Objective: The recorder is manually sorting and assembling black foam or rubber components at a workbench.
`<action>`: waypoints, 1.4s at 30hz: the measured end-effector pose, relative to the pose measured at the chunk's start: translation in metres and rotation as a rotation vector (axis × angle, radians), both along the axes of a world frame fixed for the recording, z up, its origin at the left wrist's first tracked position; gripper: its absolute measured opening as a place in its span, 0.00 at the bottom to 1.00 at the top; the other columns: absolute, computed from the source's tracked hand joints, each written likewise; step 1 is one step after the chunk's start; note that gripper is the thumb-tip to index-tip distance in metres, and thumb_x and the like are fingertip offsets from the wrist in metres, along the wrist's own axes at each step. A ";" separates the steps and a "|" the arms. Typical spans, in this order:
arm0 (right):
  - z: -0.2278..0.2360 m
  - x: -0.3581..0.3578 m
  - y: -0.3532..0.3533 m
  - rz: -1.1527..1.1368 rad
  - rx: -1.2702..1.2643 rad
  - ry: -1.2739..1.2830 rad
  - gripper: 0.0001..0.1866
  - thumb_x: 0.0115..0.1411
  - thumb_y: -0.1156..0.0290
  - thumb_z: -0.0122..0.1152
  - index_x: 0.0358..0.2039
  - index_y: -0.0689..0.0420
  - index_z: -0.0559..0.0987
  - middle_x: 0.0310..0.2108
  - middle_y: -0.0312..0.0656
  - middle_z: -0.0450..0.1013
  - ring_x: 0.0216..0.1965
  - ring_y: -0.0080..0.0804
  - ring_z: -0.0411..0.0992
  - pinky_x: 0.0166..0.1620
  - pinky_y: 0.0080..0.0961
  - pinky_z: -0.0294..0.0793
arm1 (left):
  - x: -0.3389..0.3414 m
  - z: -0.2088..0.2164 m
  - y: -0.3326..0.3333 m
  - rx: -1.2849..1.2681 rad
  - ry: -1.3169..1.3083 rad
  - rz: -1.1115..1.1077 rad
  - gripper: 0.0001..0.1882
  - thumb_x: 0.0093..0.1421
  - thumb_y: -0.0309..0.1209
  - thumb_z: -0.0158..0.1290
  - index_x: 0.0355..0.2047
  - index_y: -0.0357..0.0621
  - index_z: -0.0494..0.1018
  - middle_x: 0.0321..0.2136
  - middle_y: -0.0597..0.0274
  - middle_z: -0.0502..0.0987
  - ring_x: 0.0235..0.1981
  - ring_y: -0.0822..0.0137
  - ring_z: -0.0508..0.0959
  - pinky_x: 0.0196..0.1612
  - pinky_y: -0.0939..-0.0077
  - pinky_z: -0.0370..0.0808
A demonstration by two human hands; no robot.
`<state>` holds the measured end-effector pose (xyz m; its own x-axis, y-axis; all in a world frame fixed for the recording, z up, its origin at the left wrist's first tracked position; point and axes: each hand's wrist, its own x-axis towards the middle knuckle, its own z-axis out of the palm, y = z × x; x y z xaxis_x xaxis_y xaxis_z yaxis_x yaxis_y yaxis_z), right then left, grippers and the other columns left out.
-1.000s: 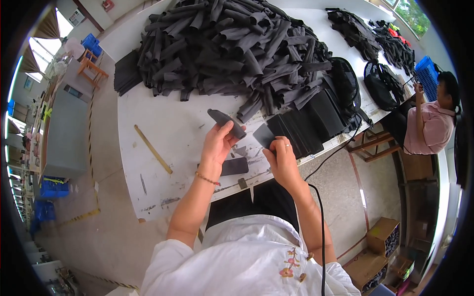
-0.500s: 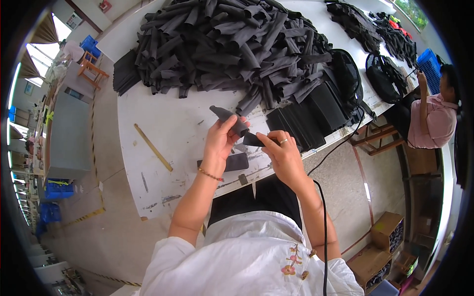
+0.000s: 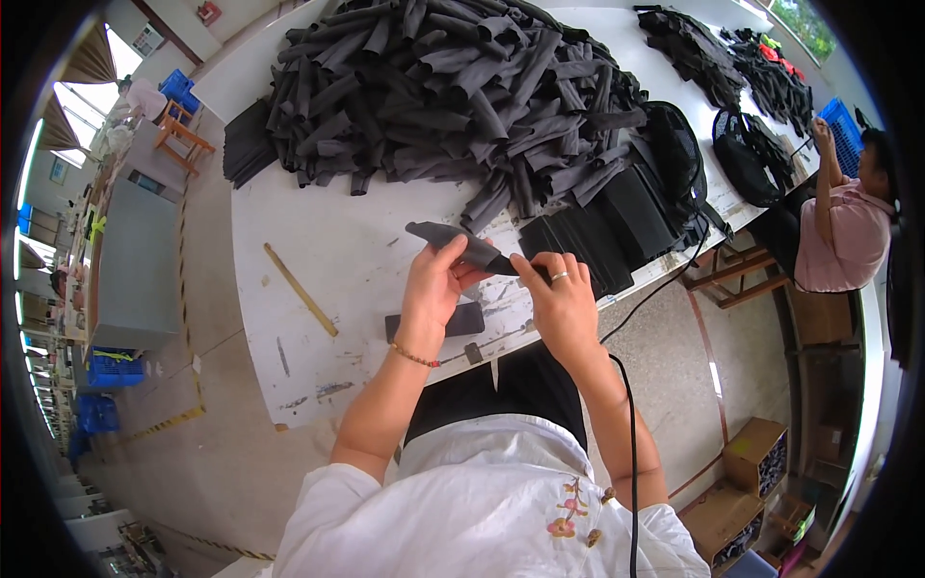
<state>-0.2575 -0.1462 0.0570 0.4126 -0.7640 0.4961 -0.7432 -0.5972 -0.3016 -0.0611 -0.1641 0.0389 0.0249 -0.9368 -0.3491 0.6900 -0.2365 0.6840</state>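
My left hand [image 3: 432, 289] is closed round a dark grey fabric sleeve [image 3: 440, 235], its free end pointing to the far left. Between the thumb and fingers of my right hand [image 3: 564, 303] is a small black flat piece [image 3: 502, 265]. Its tip meets the sleeve's near right opening; how far it reaches inside is hidden. Below the hands, a dark grey block [image 3: 462, 319] lies on the white table [image 3: 366, 250]. Stacked black panels [image 3: 568, 239] lie just beyond my right hand.
A large heap of dark sleeves [image 3: 434, 106] covers the far table. A yellowish strip [image 3: 301, 289] lies at left. Black mesh bags [image 3: 674, 140] stand at right, near a black cable [image 3: 631, 414]. Another person [image 3: 843, 236] sits at far right. Cardboard boxes [image 3: 756, 448] stand on the floor.
The black piece and the sleeve's opening have come together, now in one line. My right hand has shifted slightly right, and the sleeve has turned flatter.
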 end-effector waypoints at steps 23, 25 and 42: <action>0.000 0.028 0.022 0.192 0.140 -0.315 0.21 0.49 0.80 0.67 0.43 0.58 0.71 0.44 0.49 0.69 0.42 0.51 0.70 0.43 0.41 0.71 | -0.043 -0.001 0.030 -0.263 0.035 -0.093 0.14 0.67 0.36 0.50 0.44 0.37 0.74 0.42 0.48 0.80 0.51 0.55 0.77 0.56 0.61 0.71; 0.005 0.034 0.018 0.154 0.189 -0.310 0.20 0.48 0.79 0.68 0.41 0.58 0.71 0.45 0.50 0.69 0.43 0.52 0.70 0.44 0.42 0.71 | -0.039 -0.001 0.027 -0.268 0.069 0.003 0.15 0.67 0.36 0.50 0.45 0.36 0.74 0.44 0.47 0.79 0.53 0.55 0.76 0.57 0.60 0.71; -0.003 0.015 0.011 0.274 0.224 -0.345 0.09 0.55 0.80 0.65 0.36 0.63 0.74 0.40 0.50 0.72 0.33 0.49 0.75 0.34 0.34 0.75 | -0.040 0.014 0.028 -0.188 0.271 0.092 0.18 0.66 0.36 0.53 0.50 0.35 0.72 0.46 0.48 0.79 0.50 0.58 0.77 0.55 0.65 0.71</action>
